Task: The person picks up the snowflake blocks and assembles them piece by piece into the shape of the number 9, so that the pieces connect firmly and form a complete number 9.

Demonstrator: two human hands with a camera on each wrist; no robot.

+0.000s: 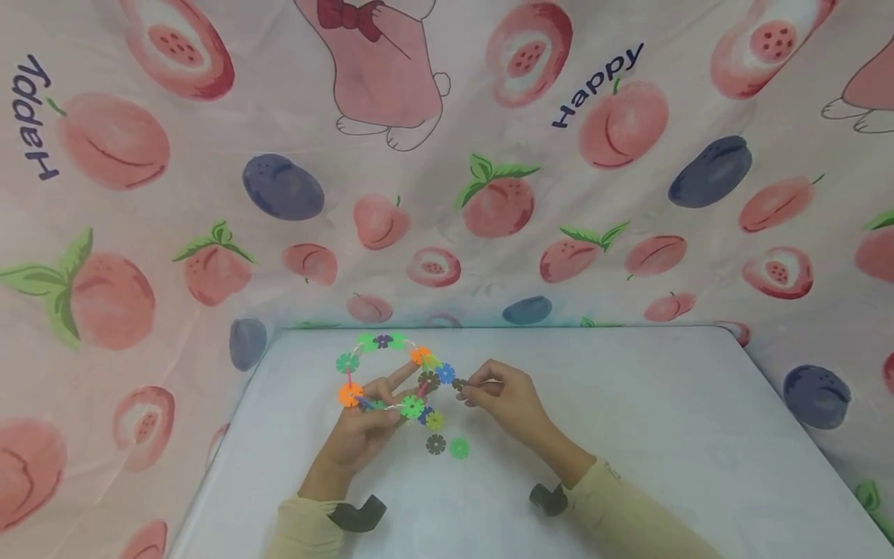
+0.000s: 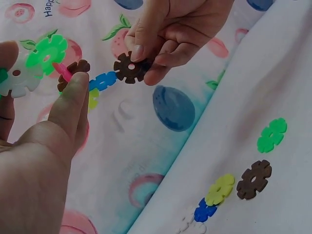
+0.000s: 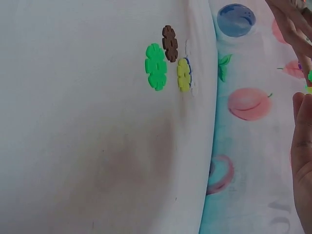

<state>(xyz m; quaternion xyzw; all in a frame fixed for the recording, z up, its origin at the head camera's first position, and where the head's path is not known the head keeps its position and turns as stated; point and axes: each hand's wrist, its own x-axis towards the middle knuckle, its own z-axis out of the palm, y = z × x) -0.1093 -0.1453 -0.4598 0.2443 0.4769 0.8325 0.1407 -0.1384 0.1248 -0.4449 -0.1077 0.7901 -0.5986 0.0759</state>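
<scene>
A looped chain of colourful notched plastic discs [image 1: 351,395] is held up above the table by my left hand [image 1: 359,435]. Green, orange, purple, white and brown discs show along it. From its right side extends a blue disc [image 2: 102,81]. My right hand [image 1: 513,400] pinches a brown disc [image 2: 130,67] between thumb and fingers, its edge meeting the blue one; whether the two are locked together I cannot tell. In the left wrist view, a pink disc [image 2: 62,71] sits edge-on beside another brown disc near the left fingers. The right wrist view shows only part of the hands.
Loose on the white table [image 1: 628,435] lie a green disc [image 1: 459,448], a brown disc [image 1: 436,444], a yellow disc [image 1: 434,420] and a blue disc [image 2: 205,210] partly under the yellow one. A fruit-printed cloth [image 1: 433,194] hangs behind the table.
</scene>
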